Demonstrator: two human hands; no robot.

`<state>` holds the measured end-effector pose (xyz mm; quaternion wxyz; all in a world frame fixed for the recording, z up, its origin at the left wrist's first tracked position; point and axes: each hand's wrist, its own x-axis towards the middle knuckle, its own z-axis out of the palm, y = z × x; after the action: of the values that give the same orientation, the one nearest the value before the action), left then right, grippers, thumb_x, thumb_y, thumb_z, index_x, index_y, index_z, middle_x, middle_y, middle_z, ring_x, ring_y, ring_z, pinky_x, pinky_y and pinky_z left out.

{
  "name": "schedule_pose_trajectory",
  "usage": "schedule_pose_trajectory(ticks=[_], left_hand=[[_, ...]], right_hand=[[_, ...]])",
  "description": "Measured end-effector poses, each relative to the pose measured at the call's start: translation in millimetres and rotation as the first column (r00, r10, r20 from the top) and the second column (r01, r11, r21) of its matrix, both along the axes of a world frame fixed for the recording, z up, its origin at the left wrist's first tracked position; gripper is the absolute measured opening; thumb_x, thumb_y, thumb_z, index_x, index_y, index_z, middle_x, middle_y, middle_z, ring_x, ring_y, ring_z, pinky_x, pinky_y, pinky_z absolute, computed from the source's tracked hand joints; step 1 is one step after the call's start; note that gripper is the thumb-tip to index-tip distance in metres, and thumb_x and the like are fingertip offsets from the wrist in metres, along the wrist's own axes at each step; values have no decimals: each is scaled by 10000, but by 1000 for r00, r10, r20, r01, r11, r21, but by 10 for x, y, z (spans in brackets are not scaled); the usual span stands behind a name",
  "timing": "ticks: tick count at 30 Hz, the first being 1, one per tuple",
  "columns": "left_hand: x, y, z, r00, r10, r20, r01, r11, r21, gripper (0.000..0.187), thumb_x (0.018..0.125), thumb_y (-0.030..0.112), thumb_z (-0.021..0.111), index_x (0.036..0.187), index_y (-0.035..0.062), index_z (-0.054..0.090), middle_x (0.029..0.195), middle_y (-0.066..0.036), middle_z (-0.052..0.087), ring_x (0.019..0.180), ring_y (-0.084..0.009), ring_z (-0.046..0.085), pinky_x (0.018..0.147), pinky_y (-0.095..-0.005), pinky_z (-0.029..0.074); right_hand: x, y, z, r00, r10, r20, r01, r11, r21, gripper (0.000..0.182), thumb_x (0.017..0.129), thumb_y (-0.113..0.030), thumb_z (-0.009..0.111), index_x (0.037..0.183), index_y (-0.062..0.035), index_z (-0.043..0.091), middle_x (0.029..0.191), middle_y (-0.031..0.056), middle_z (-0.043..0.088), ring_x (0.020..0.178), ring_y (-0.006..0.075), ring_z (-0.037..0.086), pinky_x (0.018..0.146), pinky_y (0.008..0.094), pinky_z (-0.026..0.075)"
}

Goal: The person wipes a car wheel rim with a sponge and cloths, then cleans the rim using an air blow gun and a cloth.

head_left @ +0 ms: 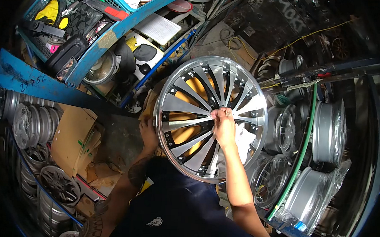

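Note:
A large silver and black multi-spoke wheel rim [184, 104] faces up in front of my body. My left hand [148, 132] is at the rim's left outer edge, its fingers partly hidden by the edge. Over the hub, my right hand [223, 122] has its fingers pinched together; anything between them is too small to make out. A white cloth or paper [243, 142] shows by the spokes just right of my right hand. Yellow-orange material [183, 102] is visible through the gaps between the spokes.
A teal basket [123, 0] of tools and a blue shelf beam [41, 80] are at the upper left. Stacked rims [35, 125] and cardboard [72, 138] stand at the left. More rims [327, 132] and a green strip [302, 156] are at the right.

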<state>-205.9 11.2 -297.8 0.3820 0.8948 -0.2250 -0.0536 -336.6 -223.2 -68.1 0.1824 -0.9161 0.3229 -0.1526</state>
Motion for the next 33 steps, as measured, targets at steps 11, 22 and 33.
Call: schedule_pose_trajectory(ticks=[11,22,33], left_hand=[[57,36,-13,993,-116,15,115,991,74,545,879,120,628,1411,77,516,1513,-269,385,1360,-506,360,1138,-592,325],[143,155,-20,964,-241,116,226,966,125,558,835,95,591,1389,79,530,1466,-243,408,1317,-488,384,1129,-579,339],[170,188,14,932,-301,200,280,951,130,550,831,94,573,1375,26,530,1447,-259,436,1340,-474,382,1121,-568,317]], right_hand=[[48,-23,-54,934,-315,171,209,866,454,128,872,-78,796,966,-27,726,781,89,730,697,139,653,695,318,526],[-120,209,-111,985,-128,119,133,990,-40,99,903,-145,738,954,-63,761,935,162,723,879,358,702,800,433,556],[119,-132,197,982,-103,-161,147,945,292,144,819,-138,743,921,-38,749,756,122,727,697,222,721,707,344,552]])
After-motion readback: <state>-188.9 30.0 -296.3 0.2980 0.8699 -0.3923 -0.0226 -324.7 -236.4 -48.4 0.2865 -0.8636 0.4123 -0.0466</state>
